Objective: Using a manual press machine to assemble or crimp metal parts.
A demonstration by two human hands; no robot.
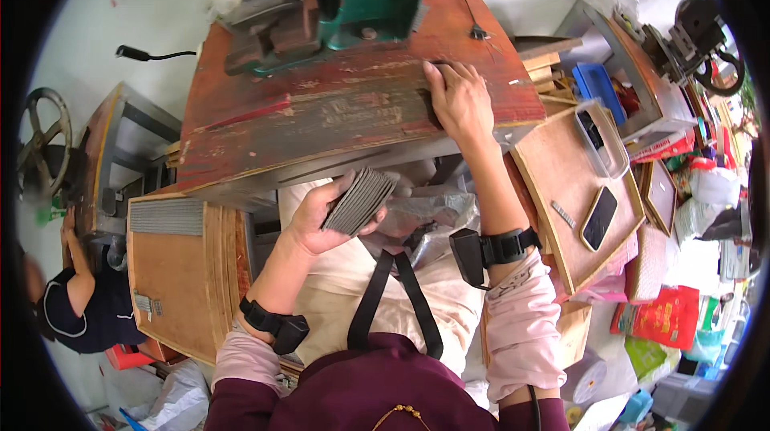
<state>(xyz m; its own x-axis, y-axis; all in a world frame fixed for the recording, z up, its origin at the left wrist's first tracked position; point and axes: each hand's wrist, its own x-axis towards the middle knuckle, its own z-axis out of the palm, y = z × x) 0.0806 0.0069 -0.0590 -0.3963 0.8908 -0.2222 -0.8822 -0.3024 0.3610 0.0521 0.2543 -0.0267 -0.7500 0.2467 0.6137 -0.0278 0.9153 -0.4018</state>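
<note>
My left hand (pixel 317 218) is closed around a stack of thin grey strips (pixel 359 200), held above my lap just in front of the bench edge. The strips lie face to face in a tight block, tilted up to the right. My right hand (pixel 463 102) lies on the worn red wooden bench (pixel 361 110), near its right front corner. Its fingers are loosely bent and a little apart, and I see nothing in them. Ahead of both hands stands a green machine (pixel 377 10) with a dark metal block (pixel 277 18) on its left.
On the left, a wooden tray (pixel 164 271) has a row of grey strips (pixel 166 216) along its far edge. A tray (pixel 553 166) on the right bears a phone (pixel 599 218) and a clear plastic box (pixel 601 138). Another person (pixel 88 303) works at far left.
</note>
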